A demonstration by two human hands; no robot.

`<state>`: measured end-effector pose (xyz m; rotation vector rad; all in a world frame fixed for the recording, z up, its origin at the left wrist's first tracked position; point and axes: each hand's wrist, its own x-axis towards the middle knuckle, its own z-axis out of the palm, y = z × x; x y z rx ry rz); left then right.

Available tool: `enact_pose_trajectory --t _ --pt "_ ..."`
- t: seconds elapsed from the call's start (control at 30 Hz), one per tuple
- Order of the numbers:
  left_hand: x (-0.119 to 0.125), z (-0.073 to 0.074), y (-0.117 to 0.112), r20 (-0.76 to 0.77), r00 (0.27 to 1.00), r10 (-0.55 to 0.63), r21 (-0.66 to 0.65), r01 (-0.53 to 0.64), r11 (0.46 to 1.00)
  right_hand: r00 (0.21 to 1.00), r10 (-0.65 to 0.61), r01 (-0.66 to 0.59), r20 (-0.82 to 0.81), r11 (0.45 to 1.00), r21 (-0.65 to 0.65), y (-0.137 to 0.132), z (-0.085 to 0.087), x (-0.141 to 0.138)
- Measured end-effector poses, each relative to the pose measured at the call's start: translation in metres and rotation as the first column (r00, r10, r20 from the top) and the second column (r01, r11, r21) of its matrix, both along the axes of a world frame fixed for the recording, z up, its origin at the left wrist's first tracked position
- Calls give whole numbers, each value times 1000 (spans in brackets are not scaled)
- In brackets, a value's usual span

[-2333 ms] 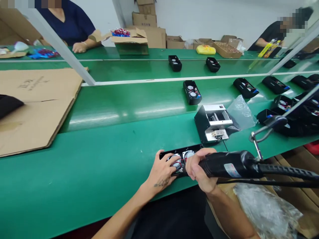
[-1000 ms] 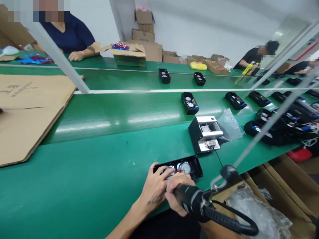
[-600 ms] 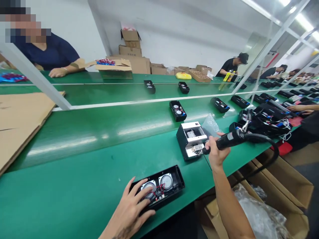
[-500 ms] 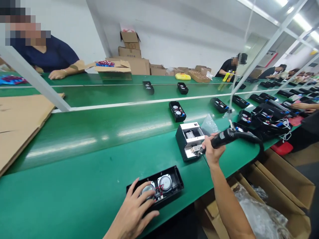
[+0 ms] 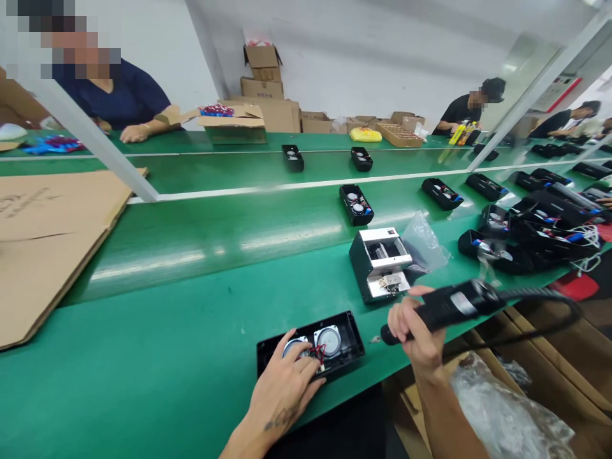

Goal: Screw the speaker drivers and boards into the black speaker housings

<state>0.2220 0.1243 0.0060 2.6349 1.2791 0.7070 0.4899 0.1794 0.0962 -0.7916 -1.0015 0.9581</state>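
My right hand is wrapped round a black electric screwdriver, its tip pointing left with something small and light-coloured at the end. That tip hangs just right of an open black speaker case. Two round silver speakers with red wires sit inside the case. My left hand lies over its left half, fingers across the nearer-left speaker and thumb along the near wall, gripping it. Behind the screwdriver stands a black-and-silver machine, probably a screw feeder, with a metal outlet at its front.
More open black cases lie along the green bench, heaped at right. A clear plastic bag lies beside the machine. Flattened cardboard covers the left. Open cartons stand below right. Other people work across the bench.
My right hand has brought the screwdriver from the machine's outlet towards me, beside the case. My left hand's spread fingers have drawn closer together and settled on the case.
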Motion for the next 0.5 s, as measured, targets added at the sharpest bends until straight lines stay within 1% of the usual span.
enact_pose_trajectory --t 0.07,0.17,0.23,0.33,0.43,0.5 --pt "0 0 0 -10 1000 -1 -20 1 1000 997 49 -45 -53 996 81 -18 -1 -19" --pt "0 0 -1 -30 999 -18 -46 16 999 994 109 -106 -19 988 109 -33 -8 -43" --pt "-1 1 -2 -41 999 -18 -66 15 998 991 135 -136 17 986 101 -37 -15 -54" --pt "-1 2 -3 -45 999 -20 -71 17 997 986 149 -157 75 982 108 -37 -25 -63" --pt "0 3 -4 -45 999 -20 -57 17 998 979 165 -179 122 978 105 -35 -29 -67" --pt "0 3 -4 -49 999 -16 -55 14 998 978 171 -183 117 978 100 -34 -29 -68"
